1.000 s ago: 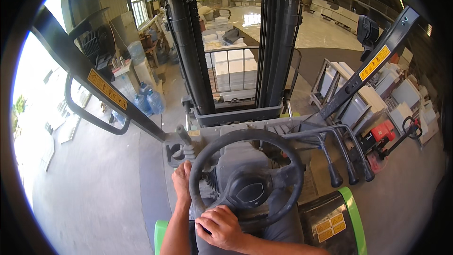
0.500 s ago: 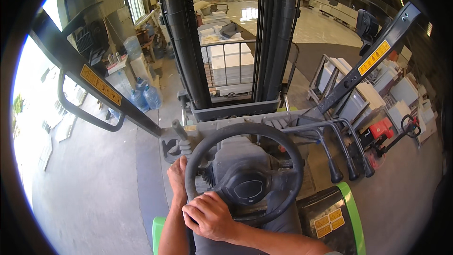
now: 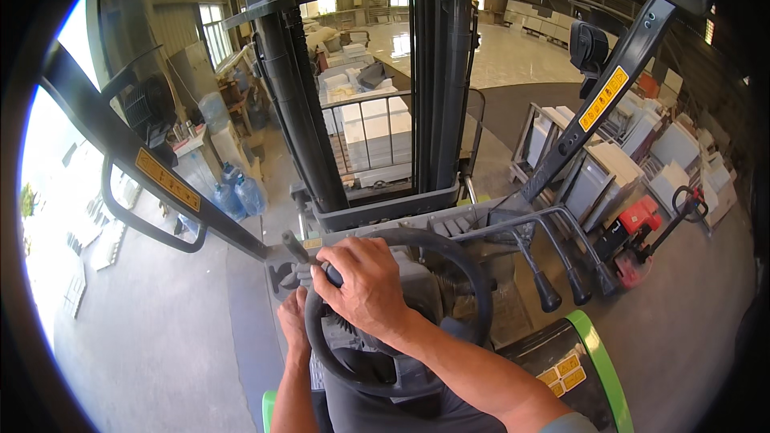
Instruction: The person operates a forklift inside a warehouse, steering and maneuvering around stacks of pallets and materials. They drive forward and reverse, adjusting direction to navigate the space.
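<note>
I sit in a forklift cab and look down at its black steering wheel (image 3: 465, 273). My right hand (image 3: 365, 285) reaches across and grips the knob on the wheel's upper left rim. My left hand (image 3: 293, 325) lies lower, beside the wheel's left rim, next to the small lever (image 3: 293, 244) on the steering column; whether it holds anything I cannot tell. The black mast (image 3: 437, 72) rises straight ahead, with stacked white slabs (image 3: 373, 132) behind the load guard.
Three black-knobbed control levers (image 3: 565, 289) stand right of the wheel. A red pallet jack (image 3: 642, 228) and racks of pale slabs (image 3: 609, 168) are on the right. Blue water jugs (image 3: 241, 196) and clutter sit left of the mast. The cab pillar and grab handle (image 3: 148, 220) cross the left.
My right hand has travelled from the wheel's bottom rim round to its upper left, turning the wheel. The view ahead has swung slightly. My left hand stayed by the left rim.
</note>
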Demonstrator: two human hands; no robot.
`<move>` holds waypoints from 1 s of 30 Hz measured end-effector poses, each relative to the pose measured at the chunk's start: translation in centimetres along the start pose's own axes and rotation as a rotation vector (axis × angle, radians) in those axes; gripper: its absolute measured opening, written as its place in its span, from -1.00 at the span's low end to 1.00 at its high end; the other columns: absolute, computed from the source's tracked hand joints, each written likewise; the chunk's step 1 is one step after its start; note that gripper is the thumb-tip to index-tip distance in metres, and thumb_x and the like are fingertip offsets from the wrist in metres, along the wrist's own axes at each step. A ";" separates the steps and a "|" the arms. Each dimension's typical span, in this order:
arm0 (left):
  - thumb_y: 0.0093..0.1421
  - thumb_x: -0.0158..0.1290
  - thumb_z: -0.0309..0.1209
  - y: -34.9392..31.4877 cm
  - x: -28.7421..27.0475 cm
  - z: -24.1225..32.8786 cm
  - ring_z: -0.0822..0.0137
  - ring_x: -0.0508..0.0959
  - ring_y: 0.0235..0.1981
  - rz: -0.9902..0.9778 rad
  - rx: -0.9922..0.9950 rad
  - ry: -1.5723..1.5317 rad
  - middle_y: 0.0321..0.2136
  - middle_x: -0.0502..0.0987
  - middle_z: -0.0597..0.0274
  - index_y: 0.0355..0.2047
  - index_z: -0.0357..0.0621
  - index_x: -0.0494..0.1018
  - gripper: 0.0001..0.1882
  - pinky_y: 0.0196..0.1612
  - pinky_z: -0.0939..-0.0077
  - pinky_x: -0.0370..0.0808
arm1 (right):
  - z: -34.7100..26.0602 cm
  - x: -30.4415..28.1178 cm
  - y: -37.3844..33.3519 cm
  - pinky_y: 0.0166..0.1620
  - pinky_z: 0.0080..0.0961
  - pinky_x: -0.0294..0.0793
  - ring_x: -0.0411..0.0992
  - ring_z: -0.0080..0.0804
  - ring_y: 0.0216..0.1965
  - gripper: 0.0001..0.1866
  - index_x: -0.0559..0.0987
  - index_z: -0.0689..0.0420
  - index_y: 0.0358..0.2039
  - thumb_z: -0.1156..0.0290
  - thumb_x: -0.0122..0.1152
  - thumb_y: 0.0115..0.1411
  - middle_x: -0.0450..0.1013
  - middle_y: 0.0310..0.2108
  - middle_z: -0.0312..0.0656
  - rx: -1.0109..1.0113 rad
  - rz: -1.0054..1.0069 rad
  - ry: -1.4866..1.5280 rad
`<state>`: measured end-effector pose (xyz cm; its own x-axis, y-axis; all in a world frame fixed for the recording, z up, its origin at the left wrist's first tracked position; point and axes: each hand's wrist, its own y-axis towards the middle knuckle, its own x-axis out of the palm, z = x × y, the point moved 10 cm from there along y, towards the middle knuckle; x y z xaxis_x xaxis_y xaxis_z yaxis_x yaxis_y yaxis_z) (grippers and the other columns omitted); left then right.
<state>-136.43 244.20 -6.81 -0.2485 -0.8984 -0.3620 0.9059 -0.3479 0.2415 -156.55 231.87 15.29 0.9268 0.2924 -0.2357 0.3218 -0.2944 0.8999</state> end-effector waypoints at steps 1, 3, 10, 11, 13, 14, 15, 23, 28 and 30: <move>0.37 -0.06 -0.19 -0.2 0.1 0.5 0.16 0.21 -0.60 0.003 -0.003 0.015 -0.63 0.34 -0.26 -0.45 -0.45 0.41 -0.54 -0.43 0.09 0.36 | 0.3 -0.2 0.1 -0.20 -0.30 0.40 0.49 -0.25 -0.36 -0.80 0.57 0.10 -0.36 0.49 0.43 0.00 0.48 -0.43 -0.27 -0.006 -0.001 -0.006; 0.37 -0.08 -0.19 -0.6 0.2 1.3 0.12 0.20 -0.60 0.017 0.015 0.081 -0.63 0.34 -0.28 -0.45 -0.44 0.42 -0.53 -0.42 0.07 0.36 | 0.7 -0.3 0.1 -0.20 -0.30 0.39 0.49 -0.25 -0.37 -0.80 0.56 0.10 -0.36 0.50 0.43 0.00 0.48 -0.44 -0.27 -0.013 -0.002 -0.014; 0.40 -0.08 -0.20 -2.5 0.5 -0.9 0.29 0.27 -0.59 0.040 -0.058 0.087 -0.67 0.38 -0.09 -0.42 -0.41 0.45 -0.55 -0.43 0.16 0.37 | 0.2 0.0 -0.8 -0.21 -0.30 0.39 0.48 -0.23 -0.38 -0.79 0.56 0.12 -0.36 0.50 0.43 0.00 0.47 -0.43 -0.25 -0.017 0.017 0.009; 0.40 -0.08 -0.20 -2.5 0.4 -1.3 0.29 0.27 -0.59 0.053 -0.059 0.060 -0.67 0.37 -0.09 -0.42 -0.41 0.45 -0.55 -0.43 0.17 0.36 | 0.1 -0.2 -0.7 -0.21 -0.30 0.39 0.48 -0.23 -0.38 -0.79 0.56 0.12 -0.36 0.49 0.43 0.00 0.47 -0.43 -0.25 -0.024 0.024 0.006; 0.40 -0.08 -0.20 -2.7 0.7 -2.1 0.30 0.28 -0.58 0.074 -0.055 0.007 -0.67 0.36 -0.08 -0.41 -0.42 0.45 -0.56 -0.43 0.19 0.36 | 0.5 0.2 -1.3 -0.08 -0.24 0.40 0.47 -0.13 -0.19 -0.67 0.54 0.16 -0.17 0.38 0.43 0.08 0.49 -0.24 -0.15 0.020 -0.087 0.036; 0.40 -0.07 -0.21 -2.9 0.5 -2.0 0.32 0.27 -0.58 0.084 -0.067 0.002 -0.67 0.35 -0.08 -0.41 -0.41 0.45 -0.57 -0.43 0.19 0.36 | 0.4 -0.2 -1.1 -0.03 -0.22 0.40 0.46 -0.10 -0.13 -0.62 0.52 0.18 -0.11 0.34 0.43 0.10 0.48 -0.18 -0.12 0.032 -0.105 0.061; 0.40 -0.07 -0.22 -2.6 0.4 -2.5 0.33 0.28 -0.58 0.088 -0.064 0.014 -0.66 0.38 -0.07 -0.39 -0.41 0.47 -0.58 -0.43 0.20 0.38 | 0.4 -0.7 -1.1 0.01 -0.20 0.40 0.45 -0.07 -0.07 -0.57 0.51 0.19 -0.06 0.31 0.42 0.12 0.47 -0.11 -0.08 0.045 -0.124 0.085; 0.44 -0.10 -0.25 -2.3 0.6 -1.5 0.43 0.36 -0.57 0.076 0.021 0.031 -0.66 0.46 0.11 -0.38 -0.39 0.51 -0.58 -0.45 0.30 0.39 | 5.0 -16.1 -7.6 0.03 -0.24 0.44 0.46 -0.10 -0.05 -0.70 0.56 0.21 -0.17 0.52 0.37 0.05 0.48 -0.09 -0.10 0.170 0.016 -0.163; 0.45 -0.12 -0.24 -2.3 1.2 -2.6 0.41 0.42 -0.55 0.063 -0.008 0.028 -0.62 0.53 0.13 -0.28 -0.40 0.55 -0.58 -0.42 0.32 0.42 | 7.3 -26.2 -12.7 0.04 -0.21 0.43 0.43 -0.04 -0.04 -0.71 0.54 0.23 -0.16 0.57 0.28 0.05 0.44 -0.07 -0.08 0.250 0.062 -0.574; 0.46 -0.13 -0.23 -2.5 1.2 -2.3 0.39 0.42 -0.55 0.065 0.016 0.047 -0.61 0.53 0.11 -0.28 -0.40 0.55 -0.57 -0.42 0.31 0.43 | 8.4 -27.8 -14.5 0.06 -0.18 0.42 0.42 -0.02 -0.01 -0.60 0.47 0.24 0.01 0.49 0.26 0.14 0.40 0.03 -0.02 0.273 0.044 -0.694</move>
<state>-138.16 244.60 -9.94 -0.1725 -0.9058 -0.3870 0.9139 -0.2937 0.2802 -185.33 220.33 5.74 0.8203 -0.3396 -0.4601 0.2340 -0.5347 0.8120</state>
